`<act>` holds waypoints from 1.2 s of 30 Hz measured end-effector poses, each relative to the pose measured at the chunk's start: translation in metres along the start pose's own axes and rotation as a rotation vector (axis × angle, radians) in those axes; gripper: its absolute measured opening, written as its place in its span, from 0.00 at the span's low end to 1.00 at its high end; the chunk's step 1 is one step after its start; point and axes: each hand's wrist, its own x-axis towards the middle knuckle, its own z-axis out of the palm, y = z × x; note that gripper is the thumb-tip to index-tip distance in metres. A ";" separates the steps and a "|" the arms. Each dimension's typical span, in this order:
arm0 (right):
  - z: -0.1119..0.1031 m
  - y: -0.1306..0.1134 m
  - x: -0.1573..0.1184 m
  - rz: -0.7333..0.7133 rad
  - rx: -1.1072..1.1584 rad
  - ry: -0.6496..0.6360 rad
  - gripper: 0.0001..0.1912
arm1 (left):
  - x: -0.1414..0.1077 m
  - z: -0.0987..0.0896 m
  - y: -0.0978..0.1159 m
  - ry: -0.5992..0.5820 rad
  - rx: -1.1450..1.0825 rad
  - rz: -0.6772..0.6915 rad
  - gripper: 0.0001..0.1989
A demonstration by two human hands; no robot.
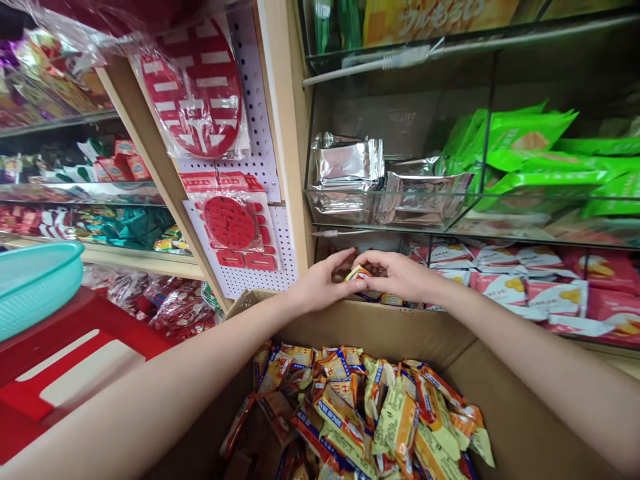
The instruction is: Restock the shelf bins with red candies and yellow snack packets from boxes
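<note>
Over the back wall of a cardboard box, my left hand (320,283) and my right hand (400,275) meet at the bottom shelf compartment. Between them is a small wrapped snack (358,273) in a yellow, red and white wrapper, partly hidden by my fingers. My left thumb and curled fingers close around it from the left, and my right fingers bend over it from the other side. More snack packets (393,300) of similar colours lie just behind and below my hands. In the box, many snack packets (345,413) in orange, yellow and blue wrappers lie in a loose heap.
The cardboard box (425,337) stands against the shelving. Silver packets (347,163) and green packets (530,143) fill the shelf above, and red-and-white packets (505,287) lie to the right. A red stool (95,320) with a turquoise basket (40,280) is at left.
</note>
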 end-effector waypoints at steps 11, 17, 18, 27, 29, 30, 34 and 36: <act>0.005 0.008 0.001 0.323 0.667 0.046 0.18 | -0.004 -0.015 0.009 0.106 -0.439 -0.333 0.11; 0.001 0.014 -0.005 0.389 0.807 -0.060 0.19 | -0.003 -0.012 0.008 0.214 -0.421 -0.310 0.07; 0.000 0.015 -0.006 0.400 0.822 -0.064 0.18 | -0.004 -0.012 0.008 0.222 -0.421 -0.306 0.08; 0.000 0.019 -0.007 0.320 0.804 -0.045 0.16 | 0.000 -0.010 0.007 0.257 -0.311 -0.278 0.08; 0.005 0.020 -0.006 0.285 0.681 -0.020 0.19 | 0.002 -0.008 0.003 0.241 -0.147 -0.270 0.11; 0.008 0.021 -0.004 0.275 0.607 0.001 0.20 | 0.002 -0.006 0.000 0.233 -0.083 -0.271 0.12; 0.009 0.031 0.005 0.372 0.306 0.188 0.19 | -0.006 0.003 -0.003 0.260 0.339 -0.194 0.17; 0.006 0.037 0.015 0.459 0.041 0.228 0.18 | -0.012 0.007 0.001 0.169 0.668 -0.174 0.18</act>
